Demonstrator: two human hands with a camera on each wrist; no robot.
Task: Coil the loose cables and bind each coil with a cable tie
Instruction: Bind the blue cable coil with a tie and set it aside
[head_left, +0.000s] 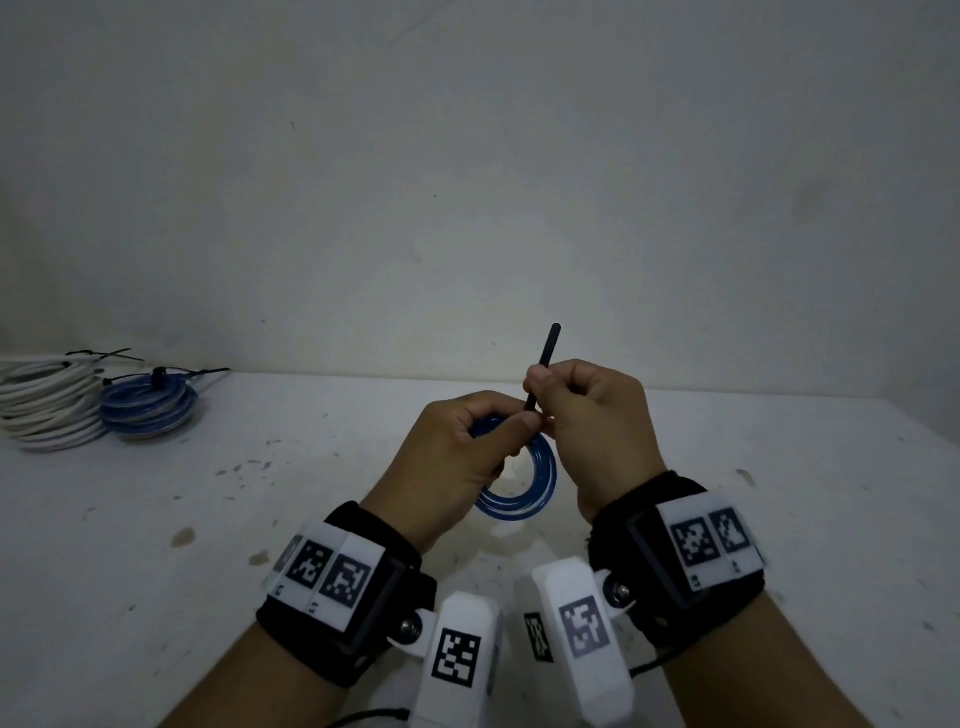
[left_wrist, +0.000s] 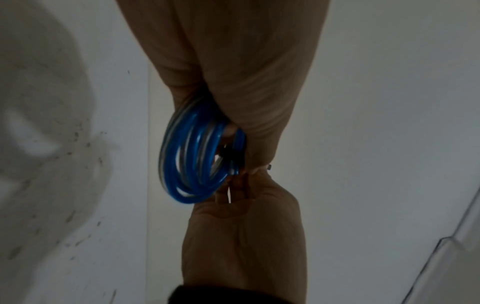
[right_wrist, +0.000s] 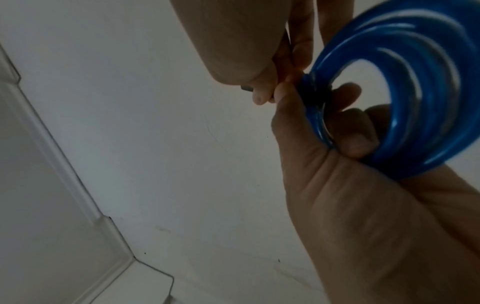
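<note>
A small blue cable coil (head_left: 540, 486) hangs just above the white table (head_left: 779, 493), gripped at its top by my left hand (head_left: 498, 431). A black cable tie (head_left: 546, 358) wraps the coil's top, and its free tail sticks up and to the right. My right hand (head_left: 537, 387) pinches that tail just above the coil. In the left wrist view the left hand (left_wrist: 233, 107) closes round the coil (left_wrist: 182, 164), with the tie's black head (left_wrist: 231, 154) beside the right hand (left_wrist: 246, 216). In the right wrist view the right hand (right_wrist: 259, 90) pinches beside the tie band (right_wrist: 309, 88) on the coil (right_wrist: 415, 102).
At the table's far left lie a white cable coil (head_left: 47, 410) and a blue coil (head_left: 148, 410), each bound with a black tie. A plain wall stands close behind the table.
</note>
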